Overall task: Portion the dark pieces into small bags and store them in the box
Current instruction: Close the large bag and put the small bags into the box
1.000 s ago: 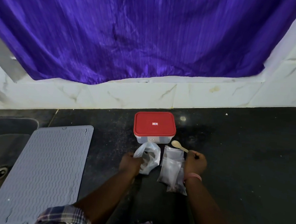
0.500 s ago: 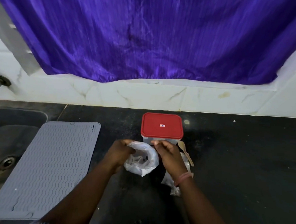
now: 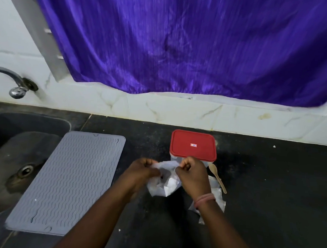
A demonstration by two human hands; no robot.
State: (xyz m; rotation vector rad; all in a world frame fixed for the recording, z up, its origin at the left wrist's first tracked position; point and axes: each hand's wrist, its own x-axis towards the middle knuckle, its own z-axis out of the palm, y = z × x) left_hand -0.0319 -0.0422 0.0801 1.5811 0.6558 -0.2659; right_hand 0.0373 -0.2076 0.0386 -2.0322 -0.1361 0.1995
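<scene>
A white plastic bag [image 3: 164, 183] with dark pieces inside sits on the black counter just in front of a clear box with a red lid [image 3: 193, 146], which is closed. My left hand [image 3: 143, 169] pinches the bag's left rim and my right hand [image 3: 191, 173] pinches its right rim, holding the mouth apart. A pile of small clear bags [image 3: 216, 196] lies under and right of my right wrist. A wooden spoon [image 3: 217, 177] lies on the counter right of my right hand, beside the box.
A grey ribbed mat [image 3: 69, 181] lies to the left, partly over the dark sink [image 3: 9, 152] with its tap [image 3: 15, 84]. A purple curtain [image 3: 183, 42] hangs over the white tiled wall behind. The black counter [image 3: 279, 188] stretches to the right.
My right hand put the spoon down beside the box and came over to the white bag. Both hands now hold its rim. The view has tilted up and shifted.
</scene>
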